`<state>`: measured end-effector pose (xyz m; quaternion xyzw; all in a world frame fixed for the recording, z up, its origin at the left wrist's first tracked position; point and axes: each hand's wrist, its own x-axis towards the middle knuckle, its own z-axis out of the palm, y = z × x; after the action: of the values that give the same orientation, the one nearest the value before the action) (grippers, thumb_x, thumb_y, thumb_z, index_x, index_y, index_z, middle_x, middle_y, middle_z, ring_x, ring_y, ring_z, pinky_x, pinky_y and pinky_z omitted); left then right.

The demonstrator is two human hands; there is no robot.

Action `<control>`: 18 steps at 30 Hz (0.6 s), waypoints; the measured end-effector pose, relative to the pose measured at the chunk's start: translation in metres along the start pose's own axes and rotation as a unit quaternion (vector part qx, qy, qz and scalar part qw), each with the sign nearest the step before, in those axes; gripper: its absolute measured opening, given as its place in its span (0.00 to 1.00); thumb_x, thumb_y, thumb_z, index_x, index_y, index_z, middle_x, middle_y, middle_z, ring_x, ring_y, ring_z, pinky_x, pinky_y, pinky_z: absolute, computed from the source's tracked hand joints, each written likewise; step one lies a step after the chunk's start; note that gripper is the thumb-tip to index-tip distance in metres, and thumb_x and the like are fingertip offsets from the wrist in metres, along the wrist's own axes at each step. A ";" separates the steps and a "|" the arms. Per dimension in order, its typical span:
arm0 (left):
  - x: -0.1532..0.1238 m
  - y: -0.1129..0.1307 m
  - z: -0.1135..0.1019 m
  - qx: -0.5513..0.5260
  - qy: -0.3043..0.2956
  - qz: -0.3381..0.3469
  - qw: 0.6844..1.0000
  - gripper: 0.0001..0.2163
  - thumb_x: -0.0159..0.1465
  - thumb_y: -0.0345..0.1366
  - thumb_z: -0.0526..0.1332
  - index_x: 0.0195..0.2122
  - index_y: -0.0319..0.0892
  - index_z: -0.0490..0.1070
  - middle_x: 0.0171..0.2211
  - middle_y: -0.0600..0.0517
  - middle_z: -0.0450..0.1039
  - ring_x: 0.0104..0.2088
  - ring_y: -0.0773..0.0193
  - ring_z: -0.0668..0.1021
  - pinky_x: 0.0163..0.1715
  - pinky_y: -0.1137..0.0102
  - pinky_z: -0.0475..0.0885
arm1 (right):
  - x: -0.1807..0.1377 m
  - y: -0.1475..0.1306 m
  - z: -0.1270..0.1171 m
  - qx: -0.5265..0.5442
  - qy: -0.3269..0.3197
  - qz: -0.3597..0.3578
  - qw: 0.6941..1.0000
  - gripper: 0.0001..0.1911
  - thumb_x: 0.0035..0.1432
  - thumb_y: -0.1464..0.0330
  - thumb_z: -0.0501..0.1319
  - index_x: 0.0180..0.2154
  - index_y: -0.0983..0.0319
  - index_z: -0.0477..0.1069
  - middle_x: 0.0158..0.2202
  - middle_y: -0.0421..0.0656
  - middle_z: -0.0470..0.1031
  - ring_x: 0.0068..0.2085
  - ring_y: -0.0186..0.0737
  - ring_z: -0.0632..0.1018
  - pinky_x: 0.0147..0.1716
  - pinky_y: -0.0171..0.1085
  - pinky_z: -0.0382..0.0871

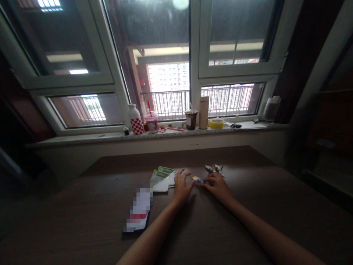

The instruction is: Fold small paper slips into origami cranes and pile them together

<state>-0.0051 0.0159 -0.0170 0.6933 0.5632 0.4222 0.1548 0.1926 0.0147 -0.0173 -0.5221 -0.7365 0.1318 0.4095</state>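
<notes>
My left hand is over the table with its fingers apart and curved, the thumb close to the left end of a small, shiny wrapped packet. At that packet's right end, the thumb and forefinger of my right hand are closed on it. Just beyond my right hand lie several similar small packets, partly hidden by the fingers. Green and white flat packets overlap one another to the left of my left hand.
A phone-like object, blurred out by pixels, lies left of my left forearm on the dark wooden table. On the windowsill stand a checked bottle, drink cups, a tan flask, yellow tape and scissors.
</notes>
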 end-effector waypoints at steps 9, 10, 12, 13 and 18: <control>-0.008 0.008 0.002 0.101 -0.098 0.048 0.989 0.14 0.59 0.30 0.62 0.47 0.41 0.74 0.62 0.42 0.62 0.65 0.50 0.60 0.64 0.52 0.57 | -0.001 -0.004 -0.005 -0.143 0.020 0.023 0.989 0.10 0.54 0.59 0.67 0.34 0.57 0.83 0.38 0.48 0.77 0.47 0.53 0.69 0.49 0.47 0.65; -0.008 0.009 0.002 0.107 -0.108 0.049 0.987 0.13 0.60 0.30 0.62 0.47 0.41 0.74 0.62 0.42 0.62 0.65 0.49 0.60 0.64 0.52 0.56 | -0.001 -0.004 -0.005 -0.153 0.023 0.025 0.988 0.10 0.54 0.59 0.67 0.34 0.57 0.83 0.38 0.48 0.77 0.47 0.53 0.69 0.49 0.47 0.65; -0.009 0.011 0.001 0.118 -0.118 0.048 0.985 0.13 0.61 0.31 0.61 0.47 0.40 0.75 0.62 0.42 0.62 0.65 0.49 0.59 0.65 0.52 0.56 | 0.000 -0.003 -0.006 -0.171 0.028 0.033 0.984 0.11 0.54 0.58 0.66 0.34 0.56 0.82 0.38 0.47 0.77 0.48 0.54 0.69 0.48 0.47 0.65; -0.009 0.012 0.001 0.122 -0.119 0.048 0.984 0.12 0.62 0.31 0.61 0.47 0.40 0.75 0.62 0.42 0.63 0.65 0.49 0.59 0.64 0.52 0.57 | 0.001 -0.003 -0.006 -0.178 0.031 0.039 0.983 0.11 0.54 0.58 0.66 0.35 0.56 0.82 0.39 0.48 0.77 0.48 0.54 0.69 0.48 0.47 0.65; -0.010 0.012 0.001 0.130 -0.125 0.060 0.982 0.12 0.63 0.33 0.60 0.47 0.41 0.74 0.59 0.43 0.66 0.63 0.51 0.63 0.64 0.54 0.59 | 0.006 0.003 -0.008 -0.212 0.046 0.072 0.974 0.14 0.55 0.56 0.65 0.36 0.57 0.82 0.44 0.49 0.77 0.48 0.54 0.69 0.46 0.46 0.65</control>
<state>0.0034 0.0037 -0.0134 0.7872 0.5470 0.2638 0.1075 0.1998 0.0191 -0.0112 -0.6539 -0.6888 -0.0221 0.3122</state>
